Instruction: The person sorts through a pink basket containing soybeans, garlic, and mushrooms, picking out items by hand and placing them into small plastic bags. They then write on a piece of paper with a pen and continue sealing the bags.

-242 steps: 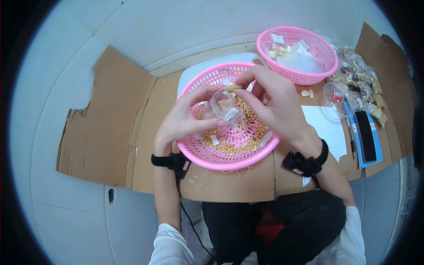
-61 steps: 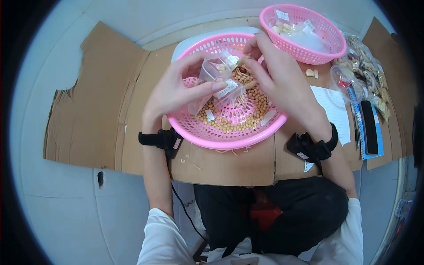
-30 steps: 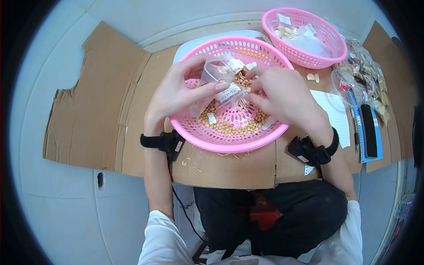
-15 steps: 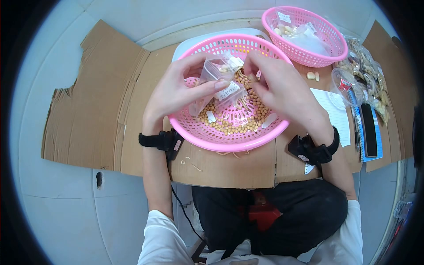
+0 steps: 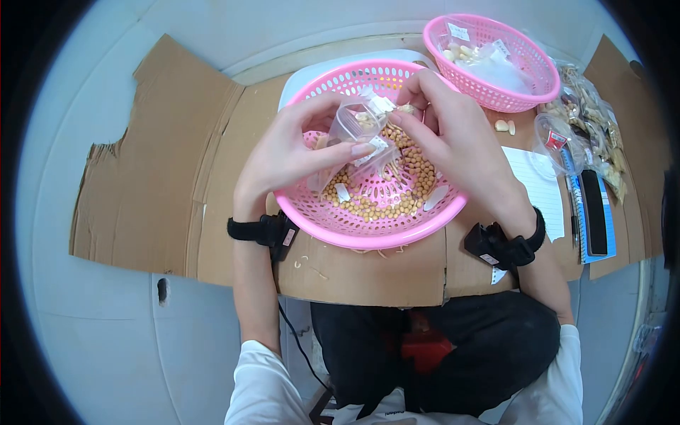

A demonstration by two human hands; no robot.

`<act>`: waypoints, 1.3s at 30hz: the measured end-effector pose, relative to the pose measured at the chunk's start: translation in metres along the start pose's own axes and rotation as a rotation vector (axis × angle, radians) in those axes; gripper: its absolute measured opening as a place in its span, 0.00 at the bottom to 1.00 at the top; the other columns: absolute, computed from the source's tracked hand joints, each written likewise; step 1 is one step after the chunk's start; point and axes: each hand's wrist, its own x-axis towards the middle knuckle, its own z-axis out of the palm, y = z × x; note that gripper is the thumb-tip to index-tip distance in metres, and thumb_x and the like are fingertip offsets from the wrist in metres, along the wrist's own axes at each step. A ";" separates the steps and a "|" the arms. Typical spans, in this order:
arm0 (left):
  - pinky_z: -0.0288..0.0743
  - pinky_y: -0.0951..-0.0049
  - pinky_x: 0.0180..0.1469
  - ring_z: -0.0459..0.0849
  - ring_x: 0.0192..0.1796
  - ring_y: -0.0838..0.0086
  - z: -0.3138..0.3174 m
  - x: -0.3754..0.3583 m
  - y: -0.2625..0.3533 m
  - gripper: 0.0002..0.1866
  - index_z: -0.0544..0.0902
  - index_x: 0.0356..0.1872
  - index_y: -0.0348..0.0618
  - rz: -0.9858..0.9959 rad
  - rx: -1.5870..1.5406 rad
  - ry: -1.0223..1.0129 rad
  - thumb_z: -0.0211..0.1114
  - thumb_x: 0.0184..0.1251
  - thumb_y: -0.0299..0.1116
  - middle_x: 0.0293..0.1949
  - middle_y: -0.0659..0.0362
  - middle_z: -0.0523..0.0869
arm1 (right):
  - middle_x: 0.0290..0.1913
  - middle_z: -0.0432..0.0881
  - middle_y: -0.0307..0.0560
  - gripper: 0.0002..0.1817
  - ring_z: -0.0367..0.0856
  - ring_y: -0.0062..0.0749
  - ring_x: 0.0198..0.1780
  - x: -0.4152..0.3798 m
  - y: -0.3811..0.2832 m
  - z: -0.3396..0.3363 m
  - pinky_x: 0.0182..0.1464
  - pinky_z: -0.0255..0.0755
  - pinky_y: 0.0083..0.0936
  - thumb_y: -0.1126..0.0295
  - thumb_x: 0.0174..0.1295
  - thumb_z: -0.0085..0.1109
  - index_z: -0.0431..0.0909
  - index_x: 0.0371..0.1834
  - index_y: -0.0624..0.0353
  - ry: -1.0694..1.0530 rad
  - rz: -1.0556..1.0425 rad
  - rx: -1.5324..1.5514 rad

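My left hand (image 5: 297, 145) is closed on a clear plastic bag (image 5: 346, 126) with white labels, its thumb pressed along the side. Pale bits show inside the bag. Close to the bag's mouth, my right hand (image 5: 453, 134) has thumb and fingertips pinched together; a small pale bit shows at the tips, too small to name. Both hands are over a large pink basket (image 5: 368, 237), which holds round tan beans (image 5: 388, 207), thin pale strips (image 5: 391, 168) and white paper slips (image 5: 343, 193).
A smaller pink basket (image 5: 513, 105) with labelled bags stands behind on the right. Nearby lie pale pieces (image 5: 502, 126), lined paper (image 5: 536, 188), a clear cup (image 5: 551, 145), a black phone (image 5: 593, 212) on a blue notebook and filled bags (image 5: 595, 117). Cardboard (image 5: 361, 276) covers the table.
My right hand has risen slightly away from the beans, and its fingertips now show a pale bit beside the bag. My left hand keeps its grip; the view has shifted slightly.
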 end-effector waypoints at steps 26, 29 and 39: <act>0.80 0.66 0.66 0.87 0.60 0.71 -0.003 0.001 0.000 0.32 0.84 0.69 0.38 -0.011 -0.011 -0.023 0.81 0.65 0.40 0.57 0.56 0.90 | 0.38 0.86 0.47 0.07 0.80 0.24 0.28 0.004 -0.009 -0.003 0.33 0.75 0.28 0.81 0.74 0.54 0.84 0.46 0.67 0.156 0.163 0.410; 0.80 0.66 0.65 0.88 0.59 0.71 -0.003 -0.001 0.001 0.31 0.84 0.68 0.38 -0.014 0.056 -0.013 0.80 0.67 0.40 0.56 0.56 0.91 | 0.41 0.86 0.51 0.08 0.87 0.38 0.35 0.002 0.016 -0.002 0.40 0.80 0.34 0.83 0.71 0.55 0.84 0.45 0.67 0.059 0.139 0.078; 0.80 0.72 0.49 0.84 0.42 0.77 0.001 0.002 -0.019 0.29 0.86 0.62 0.40 0.173 0.011 0.074 0.83 0.66 0.46 0.40 0.61 0.88 | 0.51 0.86 0.56 0.21 0.88 0.55 0.51 -0.005 0.017 -0.001 0.56 0.81 0.47 0.83 0.57 0.65 0.81 0.56 0.62 -0.344 -0.216 -0.772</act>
